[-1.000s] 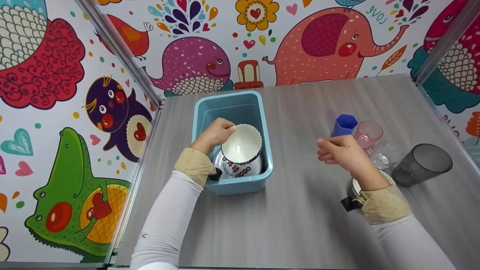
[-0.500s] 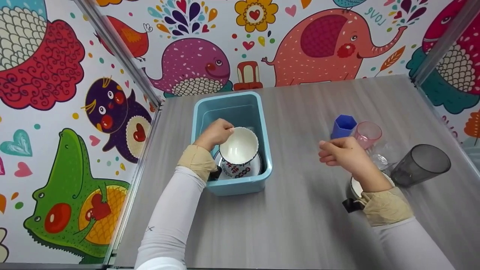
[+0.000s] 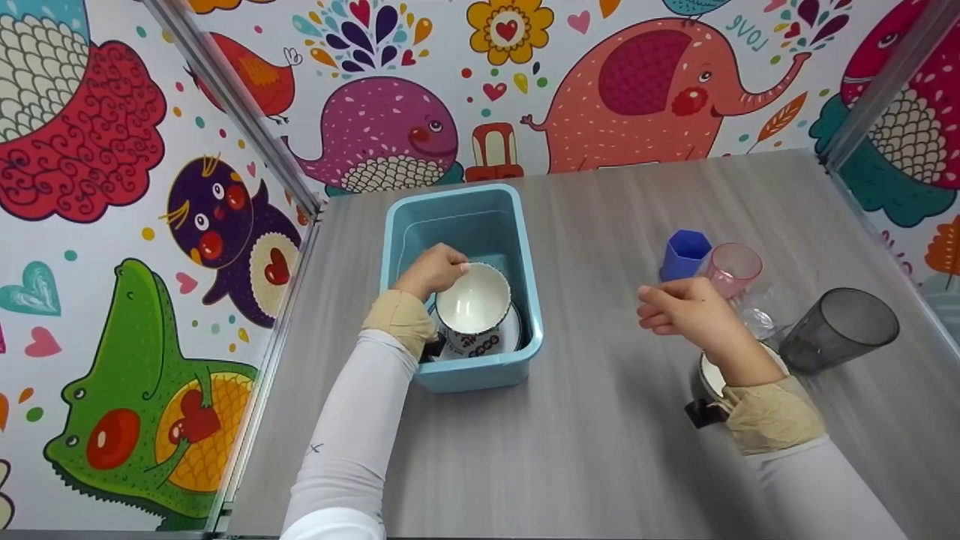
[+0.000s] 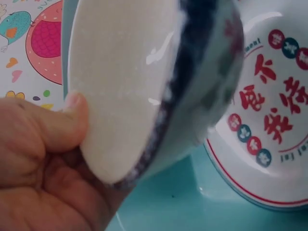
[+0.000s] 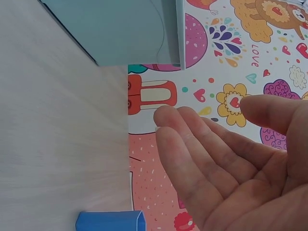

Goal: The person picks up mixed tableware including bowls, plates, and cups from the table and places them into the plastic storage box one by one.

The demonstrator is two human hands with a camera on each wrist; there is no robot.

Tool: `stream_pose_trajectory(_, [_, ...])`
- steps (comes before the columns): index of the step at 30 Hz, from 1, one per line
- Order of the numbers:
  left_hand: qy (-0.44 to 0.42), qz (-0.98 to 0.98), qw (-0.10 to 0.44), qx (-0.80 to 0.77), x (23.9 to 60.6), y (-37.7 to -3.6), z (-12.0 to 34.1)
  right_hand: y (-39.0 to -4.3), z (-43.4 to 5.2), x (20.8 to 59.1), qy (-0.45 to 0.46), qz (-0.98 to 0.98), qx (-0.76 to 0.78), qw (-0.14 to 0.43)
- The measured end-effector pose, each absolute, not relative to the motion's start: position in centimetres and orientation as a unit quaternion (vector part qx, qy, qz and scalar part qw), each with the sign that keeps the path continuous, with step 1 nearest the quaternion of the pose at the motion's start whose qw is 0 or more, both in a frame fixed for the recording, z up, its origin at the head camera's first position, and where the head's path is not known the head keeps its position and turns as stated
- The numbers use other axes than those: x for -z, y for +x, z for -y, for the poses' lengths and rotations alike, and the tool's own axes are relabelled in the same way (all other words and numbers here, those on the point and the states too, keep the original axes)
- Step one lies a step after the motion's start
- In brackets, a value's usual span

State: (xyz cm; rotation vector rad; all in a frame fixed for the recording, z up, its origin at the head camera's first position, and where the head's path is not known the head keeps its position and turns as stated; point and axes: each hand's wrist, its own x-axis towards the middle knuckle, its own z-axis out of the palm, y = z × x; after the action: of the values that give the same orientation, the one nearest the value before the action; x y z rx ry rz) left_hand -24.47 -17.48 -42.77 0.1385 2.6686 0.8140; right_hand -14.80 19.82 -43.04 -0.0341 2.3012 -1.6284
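My left hand [image 3: 431, 271] grips the rim of a white bowl [image 3: 472, 300] with a dark patterned edge, thumb inside the rim [image 4: 72, 108]. The bowl [image 4: 144, 82] hangs tilted just above a white plate [image 3: 499, 341] with red characters [image 4: 269, 125], inside a light blue bin [image 3: 525, 255]. My right hand [image 3: 686, 311] hovers over the table to the right of the bin, fingers loosely extended and empty [image 5: 216, 159]. It is close to a blue cup [image 3: 684, 255] and a pink cup [image 3: 731, 268].
A dark grey tumbler [image 3: 840, 330] lies tilted at the right, with a clear cup [image 3: 761, 311] beside it. A metal pot with a black handle [image 3: 703, 401] sits under my right wrist. Cartoon-printed walls close in the grey table [image 3: 600, 420] on three sides.
My left hand has lowered the bowl deeper into the bin, closer to the plate. The right hand has stayed almost still.
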Motion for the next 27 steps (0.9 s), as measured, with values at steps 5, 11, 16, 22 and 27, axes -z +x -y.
stream_pose_trajectory(5, [0.052,-0.943,0.172,-0.281,43.4,-24.7,17.7,-14.8,-19.8,43.1,-0.012,-0.803,0.574,0.16])
stream_pose_trajectory(11, [0.053,-0.944,0.177,-0.272,44.4,-24.7,18.0,-14.7,-19.7,43.2,-0.012,-0.804,0.574,0.151])
stream_pose_trajectory(16, [0.046,-0.946,0.18,-0.265,45.3,-24.5,18.2,-14.7,-19.8,43.5,-0.009,-0.81,0.569,0.141])
stream_pose_trajectory(22, [0.048,-0.944,0.192,-0.265,45.7,-24.8,18.0,-14.6,-20.0,43.7,-0.003,-0.812,0.565,0.146])
stream_pose_trajectory(27, [0.05,-0.946,0.195,-0.254,45.9,-25.0,18.0,-14.5,-20.3,43.8,-0.001,-0.814,0.562,0.149])
